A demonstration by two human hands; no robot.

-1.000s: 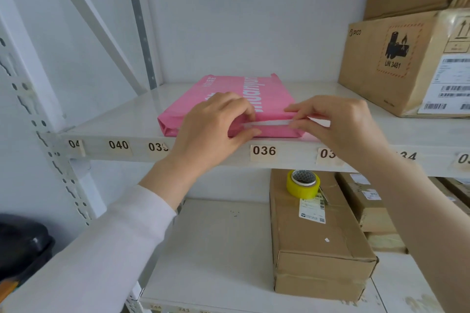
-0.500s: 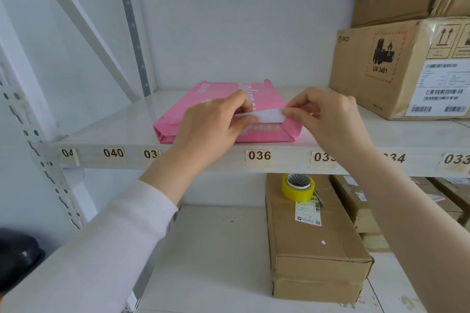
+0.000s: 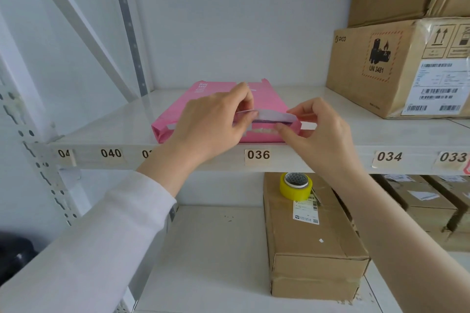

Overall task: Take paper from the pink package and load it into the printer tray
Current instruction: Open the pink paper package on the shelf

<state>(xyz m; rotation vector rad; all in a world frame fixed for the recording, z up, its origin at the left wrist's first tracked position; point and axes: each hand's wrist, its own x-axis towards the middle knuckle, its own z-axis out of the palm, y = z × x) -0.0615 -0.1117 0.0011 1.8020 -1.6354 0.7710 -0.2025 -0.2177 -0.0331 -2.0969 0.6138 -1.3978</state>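
Observation:
A pink package (image 3: 269, 101) lies flat on a white shelf (image 3: 101, 127), its near end at the shelf's front edge above label 036. My left hand (image 3: 213, 124) pinches the package's end flap (image 3: 273, 116), lifted so that its white inside shows. My right hand (image 3: 320, 129) grips the right part of the same flap and the lower lip of the package. A dark gap shows under the raised flap; the paper inside is hidden. No printer is in view.
A large cardboard box (image 3: 396, 66) marked UN 3481 stands on the same shelf at the right, with more boxes above. On the shelf below, a long cardboard box (image 3: 310, 241) carries a yellow tape roll (image 3: 296, 185). A slanted metal brace (image 3: 84, 30) crosses the left.
The end flap has been peeled up further, opening a gap at the package's near end. Both hands have risen slightly with it.

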